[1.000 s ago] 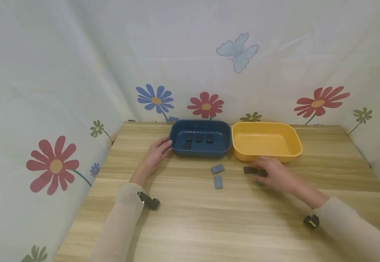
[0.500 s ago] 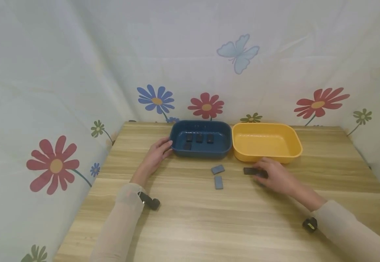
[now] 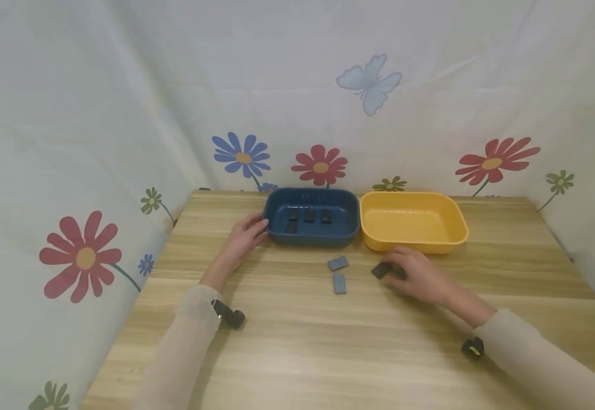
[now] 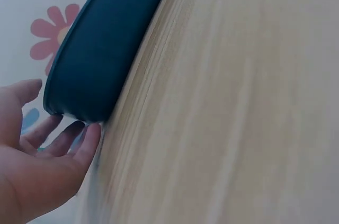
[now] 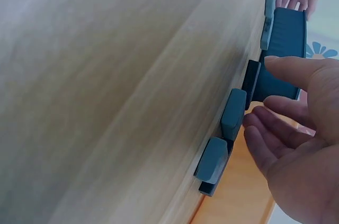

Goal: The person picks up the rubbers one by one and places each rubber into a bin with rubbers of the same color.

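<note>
My left hand (image 3: 241,244) rests against the left end of the dark blue bin (image 3: 312,241). In the left wrist view its fingertips (image 4: 91,131) touch the bin's end wall, while the thumb stays apart. Inside the bin lie several small black blocks (image 3: 310,216). My right hand (image 3: 420,277) is low over the table, thumb and fingers spread about a black block (image 3: 380,270). The right wrist view shows grey-blue blocks (image 5: 233,114) and another black block (image 5: 207,188) beside the fingers. Whether the fingers touch any block is unclear.
A yellow bin (image 3: 412,247) stands right beside the blue one, behind my right hand. Two grey-blue blocks (image 3: 339,283) lie on the wooden table (image 3: 277,341) in front of the bins. A flower-printed cloth (image 3: 287,102) hangs behind the table.
My right hand has shifted slightly left. The black block by its fingertips has turned at an angle and moved a little left. My left hand keeps its place on the blue bin.
</note>
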